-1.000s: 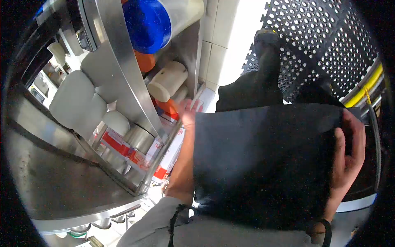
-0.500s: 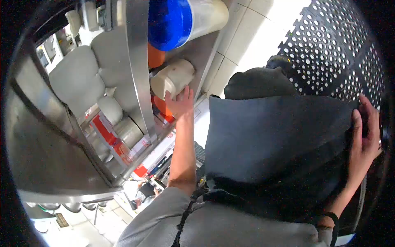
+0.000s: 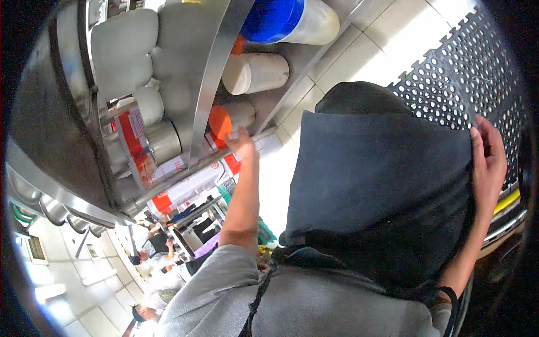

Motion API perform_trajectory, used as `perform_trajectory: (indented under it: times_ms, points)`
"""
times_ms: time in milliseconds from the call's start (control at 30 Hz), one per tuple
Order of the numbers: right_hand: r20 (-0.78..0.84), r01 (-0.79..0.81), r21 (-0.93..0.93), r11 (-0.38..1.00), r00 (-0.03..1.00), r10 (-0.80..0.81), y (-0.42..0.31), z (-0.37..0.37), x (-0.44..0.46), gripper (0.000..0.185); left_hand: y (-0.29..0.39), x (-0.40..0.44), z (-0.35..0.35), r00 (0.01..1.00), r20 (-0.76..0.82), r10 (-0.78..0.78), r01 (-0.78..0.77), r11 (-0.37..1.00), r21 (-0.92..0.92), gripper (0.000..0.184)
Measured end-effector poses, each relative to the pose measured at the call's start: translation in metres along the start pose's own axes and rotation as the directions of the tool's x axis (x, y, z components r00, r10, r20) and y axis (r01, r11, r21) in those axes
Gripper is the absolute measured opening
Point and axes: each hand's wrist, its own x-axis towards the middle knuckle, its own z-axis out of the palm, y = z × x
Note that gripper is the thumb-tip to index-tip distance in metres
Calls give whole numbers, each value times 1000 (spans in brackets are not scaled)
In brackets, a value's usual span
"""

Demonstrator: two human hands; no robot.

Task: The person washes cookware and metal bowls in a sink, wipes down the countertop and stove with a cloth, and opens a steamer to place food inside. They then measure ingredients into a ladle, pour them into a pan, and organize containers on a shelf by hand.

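Note:
My left hand, slightly blurred, reaches to the lower shelf with its fingers apart. It is beside a container with an orange lid; whether the fingertips touch it I cannot tell. Just above lies a white cylindrical container on its side in the view. Farther up is a larger container with a blue lid. At the right edge of my black apron, my right hand hangs with loosely bent fingers, thumb apart, and nothing visible in it.
Red-and-white boxes and a metal pot stand on the steel shelving. A perforated black mat lies over the tiled floor. Co-workers are in the background at lower left.
My left hand has moved from the white container down to the orange-lidded one. The view has shifted, showing more of the room and the people. My right hand stays by the apron edge.

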Motion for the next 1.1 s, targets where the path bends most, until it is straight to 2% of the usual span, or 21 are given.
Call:
perform_trajectory:
  times_ms: [67,133,200,233,333,400,433,533,633,700,800,867,933,967,1033,1067,1100]
  points:
    - [8,15,0,1000,1000,-15,8,0,4,27,-29,49,-34,993,-38,116,-113,992,64,62]
    - [23,17,20,1000,1000,-18,15,-1,10,28,-22,64,-45,999,27,33,-34,998,59,55]
    - [40,15,35,999,999,-17,20,-2,15,29,9,60,-41,952,172,-253,253,967,21,48]
    - [47,17,41,999,999,-19,23,-2,17,29,35,44,-24,926,110,-362,376,909,-179,39]
    - [68,27,42,999,997,-29,18,-2,22,28,64,45,-7,879,-49,-475,405,797,-448,25]
    - [92,-2,56,998,996,-3,11,-1,21,28,43,74,-18,841,-21,-541,423,680,-598,22]
    - [75,21,43,999,997,-24,11,0,22,27,22,101,-31,818,90,-568,472,574,-669,21]
    - [91,13,39,999,996,-17,9,1,23,28,-5,135,-56,797,249,-551,536,454,-712,22]
    - [85,65,-35,997,994,-62,6,1,22,28,12,108,-65,821,304,-484,538,474,-697,24]
    - [80,78,-81,994,994,-72,5,0,21,29,11,91,-80,804,332,-494,564,455,-689,24]
    - [83,69,-30,997,994,-66,11,-1,21,29,12,67,-86,769,347,-538,595,402,-696,24]
    - [82,64,-39,997,995,-60,12,-3,21,29,14,61,-88,715,406,-570,653,335,-680,22]
    - [81,89,-64,994,993,-84,14,-4,21,29,12,58,-89,677,395,-621,668,293,-684,20]
    - [76,44,19,999,996,-45,18,-1,21,28,9,53,-95,681,403,-612,670,299,-679,19]
    - [60,58,20,998,996,-59,22,4,2,27,0,39,-113,709,453,-541,675,333,-658,19]
    - [2,114,29,993,993,-115,15,3,15,27,6,39,-97,751,411,-516,624,353,-697,19]
    - [12,104,-12,994,994,-104,10,2,16,27,14,38,-80,791,368,-489,570,370,-733,18]
